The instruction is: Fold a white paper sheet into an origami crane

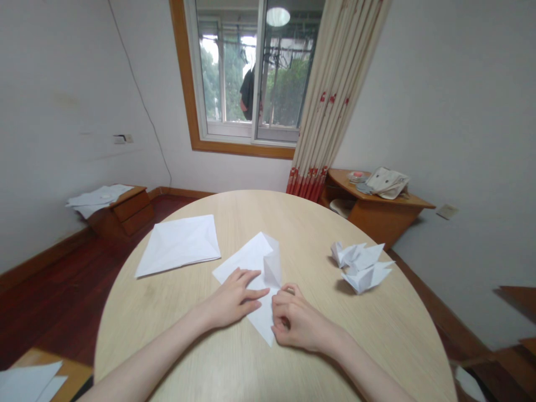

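Note:
A white sheet of paper lies partly folded on the round table, with a raised flap standing along its right side. My left hand rests flat on the sheet with its fingers spread, pressing on its middle. Curled against the right edge of the same paper, my right hand has its fingers closed on the fold near the lower part. The fingertips partly cover that edge. The paper's lower corner points toward me between the two hands.
Left on the table lies a stack of white paper. Several folded paper figures sit at the right. Beyond are a corner desk with a light bag, a drawer cabinet topped with papers, and a curtain beside the window.

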Tool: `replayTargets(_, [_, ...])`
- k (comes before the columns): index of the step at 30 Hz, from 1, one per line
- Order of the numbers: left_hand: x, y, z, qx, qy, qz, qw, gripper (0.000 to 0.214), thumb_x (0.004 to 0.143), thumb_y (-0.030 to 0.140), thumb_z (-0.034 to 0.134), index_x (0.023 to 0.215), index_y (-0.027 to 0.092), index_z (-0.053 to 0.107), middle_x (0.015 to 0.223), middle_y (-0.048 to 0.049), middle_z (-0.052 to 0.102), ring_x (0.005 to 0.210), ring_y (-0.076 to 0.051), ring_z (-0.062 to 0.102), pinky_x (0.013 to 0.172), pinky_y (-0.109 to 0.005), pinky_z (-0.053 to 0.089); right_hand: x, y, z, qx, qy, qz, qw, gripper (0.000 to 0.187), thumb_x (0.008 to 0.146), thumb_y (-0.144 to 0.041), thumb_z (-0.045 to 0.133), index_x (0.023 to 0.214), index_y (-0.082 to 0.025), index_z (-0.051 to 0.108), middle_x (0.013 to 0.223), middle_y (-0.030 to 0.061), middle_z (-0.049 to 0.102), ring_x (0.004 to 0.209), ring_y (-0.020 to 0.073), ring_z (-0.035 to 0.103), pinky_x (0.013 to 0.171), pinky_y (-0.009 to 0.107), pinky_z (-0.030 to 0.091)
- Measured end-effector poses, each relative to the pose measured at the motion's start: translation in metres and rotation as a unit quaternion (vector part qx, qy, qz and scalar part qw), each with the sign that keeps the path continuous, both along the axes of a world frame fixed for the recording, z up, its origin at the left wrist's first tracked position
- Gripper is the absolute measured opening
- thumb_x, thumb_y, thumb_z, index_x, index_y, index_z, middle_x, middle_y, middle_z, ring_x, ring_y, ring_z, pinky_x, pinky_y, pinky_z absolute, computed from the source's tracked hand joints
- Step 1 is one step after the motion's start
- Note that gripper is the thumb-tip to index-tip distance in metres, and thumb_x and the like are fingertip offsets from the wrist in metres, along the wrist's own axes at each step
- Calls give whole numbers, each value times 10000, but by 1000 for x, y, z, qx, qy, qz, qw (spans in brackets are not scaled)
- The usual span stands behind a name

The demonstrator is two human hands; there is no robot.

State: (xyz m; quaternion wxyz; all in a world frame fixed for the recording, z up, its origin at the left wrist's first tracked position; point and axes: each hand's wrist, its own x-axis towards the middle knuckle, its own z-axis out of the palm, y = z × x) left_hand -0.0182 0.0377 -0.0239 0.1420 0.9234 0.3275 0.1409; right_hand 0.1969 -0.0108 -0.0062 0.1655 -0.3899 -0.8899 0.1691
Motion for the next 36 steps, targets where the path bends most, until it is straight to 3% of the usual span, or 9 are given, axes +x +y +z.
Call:
replayTargets(10, [1, 0, 2, -8, 12, -2, 1000, 364, 937, 324, 531, 1299, 359, 542, 1466, -74, 375, 1278, -291, 375, 1067, -515, 281, -1, -4, 1, -55, 22, 11, 998, 194, 634, -77, 621, 533, -168, 482, 626, -93, 445, 702, 89, 528, 1040, 391, 188])
replayTargets(19, [0, 2, 2, -11, 6, -5, 1000, 364, 937, 333, 534, 1299, 375, 538, 1469, -61, 373, 1283, -291, 375, 1069, -518, 281, -3, -9, 4, -96, 31, 27, 995, 216, 637, -79, 652, 528, -171, 490, 618, -97, 432, 685, 87, 512, 1023, 373, 214])
replayTargets(25, [-2, 3, 1, -22, 7, -11, 1000, 368, 936, 320, 537, 1301, 368, 536, 1482, -73, 367, 1331, -289, 351, 1095, -543, 230, 0, -2, -2, -83, 73, 22, 994, 244, 610, -66, 669, 524, -171, 466, 621, -94, 424, 658, 91, 494, 989, 385, 247])
replayTargets(30, [-2, 4, 6, -28, 10, 8, 1000, 329, 933, 340, 544, 1259, 366, 575, 1470, -79, 400, 1354, -293, 349, 1110, -602, 134, 4, 2, 3, -17, 98, 5, 995, 244, 715, -113, 631, 582, -183, 440, 696, -56, 497, 744, 125, 515, 925, 382, 300])
replayTargets(36, [2, 3, 10, -39, -30, 26, 998, 303, 855, 384, 652, 1126, 251, 678, 1400, -145, 483, 1309, -308, 427, 1107, -610, 128, 10, 7, 1, 146, 92, -47, 984, 183, 911, -211, 476, 744, -191, 546, 803, 12, 575, 828, 167, 537, 889, 407, 314])
